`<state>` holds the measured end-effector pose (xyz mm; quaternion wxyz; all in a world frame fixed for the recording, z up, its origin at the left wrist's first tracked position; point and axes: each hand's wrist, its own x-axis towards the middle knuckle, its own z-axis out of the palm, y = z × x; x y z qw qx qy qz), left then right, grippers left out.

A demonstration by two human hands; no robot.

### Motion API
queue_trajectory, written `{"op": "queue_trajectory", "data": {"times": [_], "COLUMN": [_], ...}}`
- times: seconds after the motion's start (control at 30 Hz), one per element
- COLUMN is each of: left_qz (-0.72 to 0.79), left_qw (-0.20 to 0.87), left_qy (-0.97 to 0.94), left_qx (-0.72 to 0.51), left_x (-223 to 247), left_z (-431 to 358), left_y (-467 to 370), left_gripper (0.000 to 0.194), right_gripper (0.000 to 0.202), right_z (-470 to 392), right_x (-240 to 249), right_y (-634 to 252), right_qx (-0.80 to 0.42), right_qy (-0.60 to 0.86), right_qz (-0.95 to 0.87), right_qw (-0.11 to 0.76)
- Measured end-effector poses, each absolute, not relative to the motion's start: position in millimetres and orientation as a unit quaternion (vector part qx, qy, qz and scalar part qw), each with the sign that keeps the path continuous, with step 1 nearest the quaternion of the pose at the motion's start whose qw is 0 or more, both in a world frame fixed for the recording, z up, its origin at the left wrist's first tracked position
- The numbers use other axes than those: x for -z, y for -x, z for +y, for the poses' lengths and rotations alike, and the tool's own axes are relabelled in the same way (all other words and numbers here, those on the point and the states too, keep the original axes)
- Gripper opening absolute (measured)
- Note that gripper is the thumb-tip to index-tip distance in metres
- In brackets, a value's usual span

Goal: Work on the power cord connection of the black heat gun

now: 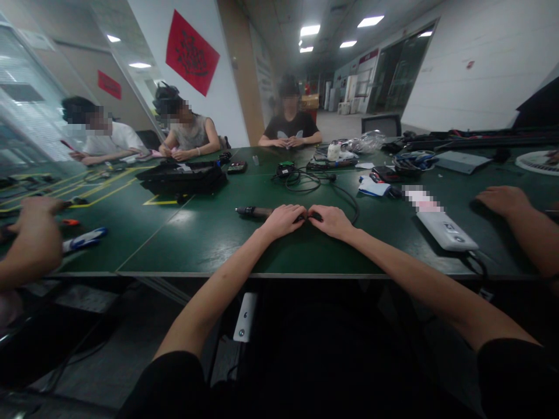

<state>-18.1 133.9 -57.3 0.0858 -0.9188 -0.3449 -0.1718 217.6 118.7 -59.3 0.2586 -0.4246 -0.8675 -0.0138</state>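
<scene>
My left hand (286,222) and my right hand (332,221) meet just above the green table, fingertips almost touching, both closed in a pinch. Between the right fingers shows a short black cable end (315,216). A small dark piece is pinched in the left fingers, mostly hidden. To the left of that hand lies a pen-shaped tool (250,212) with a black grip, a brownish body and a light tip; its far end goes behind my hand. A black cable (357,205) curves from behind my right hand back towards the table's middle.
A black open case (183,177) stands at the back left. A white power bank (449,231) lies right, near another person's hand (502,201). Behind are a green circuit board (286,169) and a blue cable bundle (414,160). Another person's arm (35,238) reaches in from the left.
</scene>
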Motion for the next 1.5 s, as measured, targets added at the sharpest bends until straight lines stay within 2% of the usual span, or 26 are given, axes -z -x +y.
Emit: {"op": "queue_trajectory", "data": {"times": [1.5], "left_qz": [-0.345], "left_qw": [0.085], "left_qy": [0.918], "left_qx": [0.175], "left_x": [58.7], "left_z": [135.9], "left_y": [17.8], "left_gripper": [0.021], "right_gripper": [0.015], "right_z": [119.0], "right_x": [59.0], "right_y": [-217.4], "right_qx": [0.013], "right_qy": [0.421], "right_qz": [-0.869], "right_qw": [0.258]}}
